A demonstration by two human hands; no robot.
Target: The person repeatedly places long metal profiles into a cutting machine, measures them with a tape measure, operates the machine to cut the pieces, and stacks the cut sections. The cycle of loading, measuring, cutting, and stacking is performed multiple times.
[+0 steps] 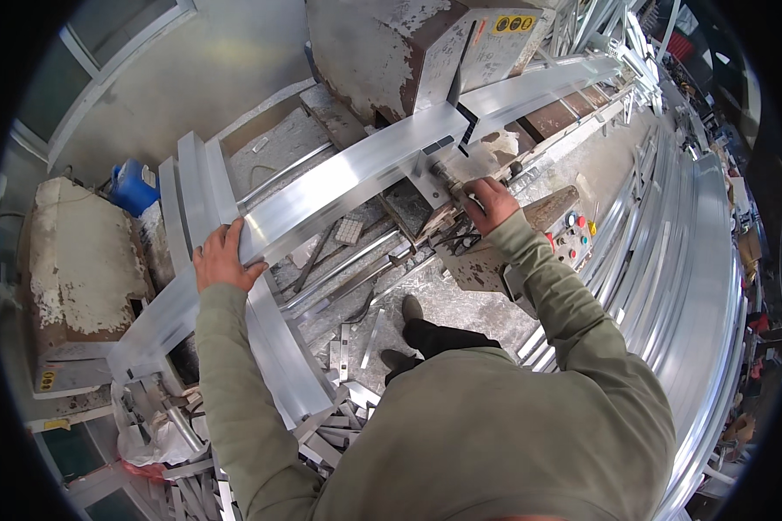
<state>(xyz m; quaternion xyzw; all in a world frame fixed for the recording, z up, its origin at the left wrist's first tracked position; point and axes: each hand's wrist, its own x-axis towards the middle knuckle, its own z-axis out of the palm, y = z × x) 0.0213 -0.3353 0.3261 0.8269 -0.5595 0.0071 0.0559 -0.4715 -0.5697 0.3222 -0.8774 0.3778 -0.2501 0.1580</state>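
Observation:
A long silvery aluminium profile (347,168) lies slantwise across the machine bed. My left hand (224,257) grips it towards its left part, fingers over the far side and thumb spread at the near side. Two further profiles (195,187) cross beneath it there, one also showing as a wide length (287,356) below my left hand. My right hand (493,205) is closed around the near end of a round metal clamp (447,176) beside the profile's near edge. A dark slot (467,126) shows next to the profile, close to the clamp.
Worn machine housings stand at the top (365,52) and far left (87,260). A control box with coloured buttons (572,239) sits right of my right forearm. Long aluminium lengths (686,252) are stacked on the right; offcuts (321,447) pile up below. A blue container (135,187) stands at left.

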